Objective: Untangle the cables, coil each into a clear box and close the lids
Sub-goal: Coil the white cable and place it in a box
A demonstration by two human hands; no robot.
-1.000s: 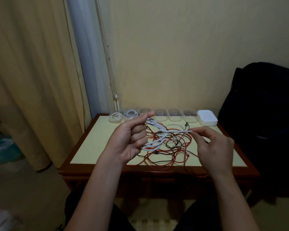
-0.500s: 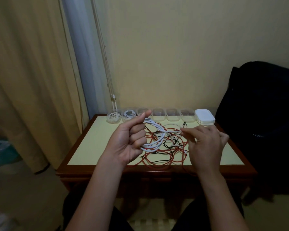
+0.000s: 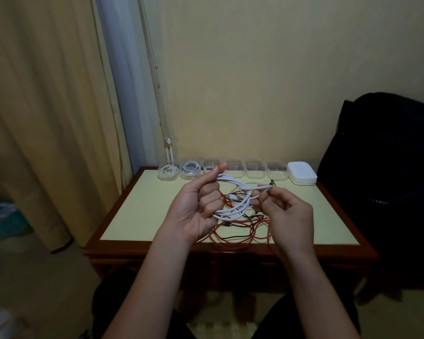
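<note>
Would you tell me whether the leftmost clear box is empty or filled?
Filled: a coiled white cable shows inside the leftmost clear box.

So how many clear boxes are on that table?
6 boxes, in a row along the table's far edge: two at the left hold white cables, one is partly behind the left hand, and three reach toward the lids. I see no others.

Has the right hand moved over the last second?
Yes. Against the stack of white lids, the right hand has shifted left, toward the left hand, pinching the white cable.
</note>
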